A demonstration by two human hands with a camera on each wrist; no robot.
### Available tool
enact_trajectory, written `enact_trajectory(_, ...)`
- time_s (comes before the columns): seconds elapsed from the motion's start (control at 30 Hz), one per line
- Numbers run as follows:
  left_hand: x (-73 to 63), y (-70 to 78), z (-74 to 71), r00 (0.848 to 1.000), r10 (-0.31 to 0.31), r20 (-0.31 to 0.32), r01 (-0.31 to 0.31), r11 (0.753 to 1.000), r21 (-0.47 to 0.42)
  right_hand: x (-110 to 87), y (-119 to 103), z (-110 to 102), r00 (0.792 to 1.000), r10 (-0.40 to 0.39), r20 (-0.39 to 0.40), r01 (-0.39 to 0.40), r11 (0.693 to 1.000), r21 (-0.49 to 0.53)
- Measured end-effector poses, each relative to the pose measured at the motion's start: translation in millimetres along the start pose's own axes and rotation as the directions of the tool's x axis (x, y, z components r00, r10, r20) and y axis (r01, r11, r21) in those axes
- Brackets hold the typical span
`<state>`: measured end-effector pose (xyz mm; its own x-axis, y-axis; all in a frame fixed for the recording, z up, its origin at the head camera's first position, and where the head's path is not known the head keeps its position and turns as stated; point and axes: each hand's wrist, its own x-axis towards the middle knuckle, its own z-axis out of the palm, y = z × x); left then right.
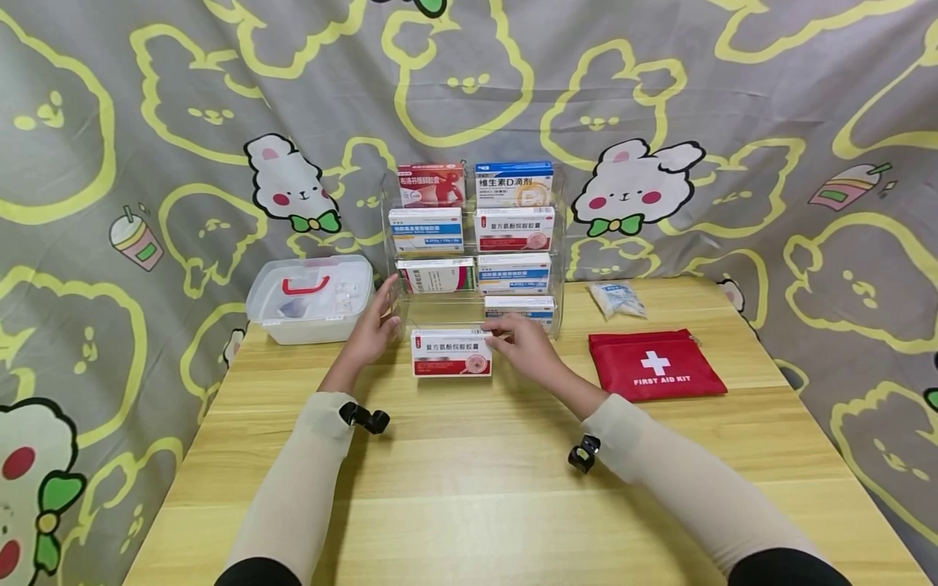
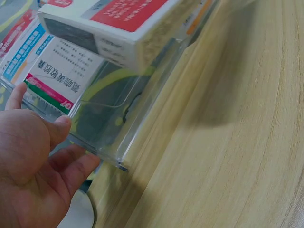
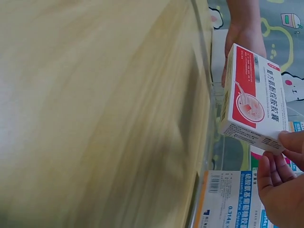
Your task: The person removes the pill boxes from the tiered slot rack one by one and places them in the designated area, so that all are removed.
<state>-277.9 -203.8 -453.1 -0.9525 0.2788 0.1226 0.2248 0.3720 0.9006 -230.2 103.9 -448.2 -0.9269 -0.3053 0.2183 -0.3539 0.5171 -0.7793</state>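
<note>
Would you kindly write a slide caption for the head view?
Left hand at the clear rack, right hand holding a medicine box.

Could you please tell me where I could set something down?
The wooden table is bare in front of the held capsule box, between the forearms, and right of the first aid pouch. The left hand crowds the gap between acrylic rack and lidded plastic box.
</note>
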Motion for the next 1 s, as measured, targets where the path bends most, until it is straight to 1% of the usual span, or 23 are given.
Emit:
enact_trajectory(0.03,-1.6,5.1,-0.3,1.0,-0.003,0.004,0.003,1.0,-0.003,-1.0,1,0,1.0,0.004,0.009,-0.004,1.0,0.0)
enact_trajectory(0.07,-2.4,6.4,-0.5,1.0,0.004,0.006,-0.004,1.0,-0.001,-2.1,2,1,1.0,0.005,0.017,-0.006,1.0,0.003)
enact_trajectory(0.27,-2.1,6.3,-1.0,1.0,-0.007,0.006,0.007,1.0,0.017,-7.0,12,5,0.997,0.019,0.072,-0.018,1.0,-0.014)
enact_trajectory(0.47,-1.6,5.3,-1.2,1.0,0.001,0.007,-0.001,1.0,0.019,-10.6,21,9,0.99,0.066,0.121,-0.064,0.998,-0.019)
enact_trajectory(0.6,-1.8,5.3,-1.3,1.0,-0.001,0.01,0.001,1.0,0.013,-10.8,28,11,0.987,0.078,0.141,-0.079,0.997,0.0)
enact_trajectory(0.8,-2.5,6.9,-0.8,1.0,-0.015,0.009,0.015,1.0,0.019,-10.4,38,15,0.979,0.121,0.163,-0.131,0.99,0.054)
enact_trajectory(0.93,-2.6,7.4,-0.8,1.0,-0.004,0.008,0.004,1.0,0.028,-10.1,43,18,0.977,0.142,0.157,-0.151,0.988,0.044)
enact_trajectory(1.0,-2.8,7.6,-0.7,1.0,0.001,0.008,-0.001,1.0,0.031,-10.2,45,18,0.974,0.152,0.167,-0.166,0.984,0.072)
